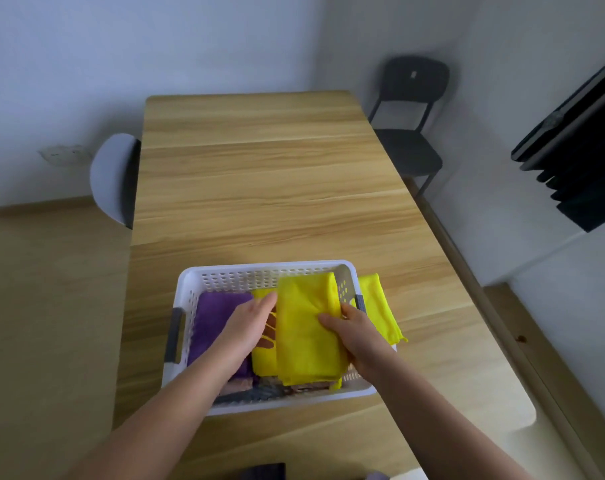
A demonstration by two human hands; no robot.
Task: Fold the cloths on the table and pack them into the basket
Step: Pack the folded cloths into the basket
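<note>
Head camera looks steeply down, close over the table

One basket, three yellow cloths, one purple cloth, two chairs, two hands.

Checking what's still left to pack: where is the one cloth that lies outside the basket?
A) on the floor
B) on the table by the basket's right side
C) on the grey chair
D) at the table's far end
B: a yellow cloth lies on the table against the right wall of the basket.
</note>
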